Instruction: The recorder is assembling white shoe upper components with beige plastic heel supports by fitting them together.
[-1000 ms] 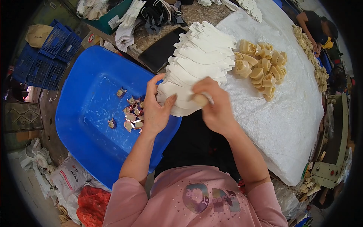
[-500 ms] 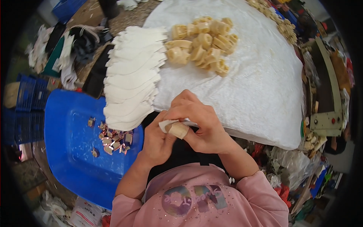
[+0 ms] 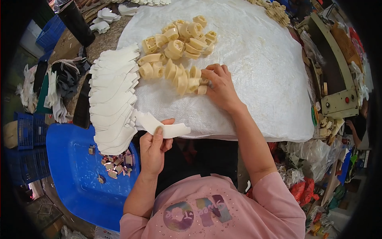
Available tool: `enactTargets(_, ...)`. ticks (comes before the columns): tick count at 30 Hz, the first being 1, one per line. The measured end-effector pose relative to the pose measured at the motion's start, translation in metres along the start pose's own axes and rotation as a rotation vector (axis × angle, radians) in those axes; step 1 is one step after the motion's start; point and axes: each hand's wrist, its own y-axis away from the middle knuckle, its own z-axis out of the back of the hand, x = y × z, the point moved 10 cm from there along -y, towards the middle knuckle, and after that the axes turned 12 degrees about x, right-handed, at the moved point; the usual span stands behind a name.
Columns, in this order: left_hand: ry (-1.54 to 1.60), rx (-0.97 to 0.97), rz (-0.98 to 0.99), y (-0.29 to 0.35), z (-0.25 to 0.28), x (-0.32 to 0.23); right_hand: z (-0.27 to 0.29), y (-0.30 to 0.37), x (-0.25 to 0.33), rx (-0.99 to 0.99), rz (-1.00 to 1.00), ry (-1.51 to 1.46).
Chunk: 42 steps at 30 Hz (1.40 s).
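Observation:
My left hand point(image 3: 154, 146) pinches a flat white curved strip point(image 3: 172, 130) with jagged ends, thumb on top, just over the near edge of the white-covered work surface point(image 3: 258, 91). Out ahead, my right hand point(image 3: 221, 87) has its fingers closed around a small beige curved piece point(image 3: 202, 89) at the right side of a loose pile. That pile of beige, smooth, hollow-looking pieces point(image 3: 175, 47) lies on the white cover. Along its left runs a long overlapping row of white strips point(image 3: 113, 95), whose near end overhangs a blue tub.
The blue tub point(image 3: 71, 167) at the left holds several small shiny pieces point(image 3: 115, 163). A dark cylinder point(image 3: 75, 24) stands far left. A green-grey machine frame point(image 3: 338, 67) is at the right, with clear plastic bags point(image 3: 314, 153) below it. More beige pieces point(image 3: 274, 14) lie at the far right edge.
My hands were together over my lap, with a white strip and a beige piece between them. Now my right hand has moved forward to the pile. The whole view has shifted.

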Motion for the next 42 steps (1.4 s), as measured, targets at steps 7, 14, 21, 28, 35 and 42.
enactTargets(7,0.230,-0.004,0.022,-0.007,-0.008,0.005,0.010,0.039,0.013,-0.126,-0.056,-0.216)
enactTargets(14,0.282,-0.012,-0.002,-0.009,-0.008,0.004,0.013,0.061,-0.003,-0.183,-0.117,-0.185)
enactTargets(21,0.272,-0.063,-0.021,-0.002,-0.003,-0.005,0.030,0.078,-0.009,-0.246,-0.171,-0.016)
enactTargets(28,0.223,0.038,-0.084,0.004,-0.007,-0.012,0.048,0.093,0.064,-0.255,0.154,-0.996)
enactTargets(35,0.309,-0.022,-0.148,0.010,-0.036,-0.025,0.036,0.092,0.123,-0.342,0.491,-0.699)
enactTargets(42,0.245,0.017,-0.146,0.016,-0.039,-0.026,0.033,0.098,0.130,-0.423,0.552,-0.563)
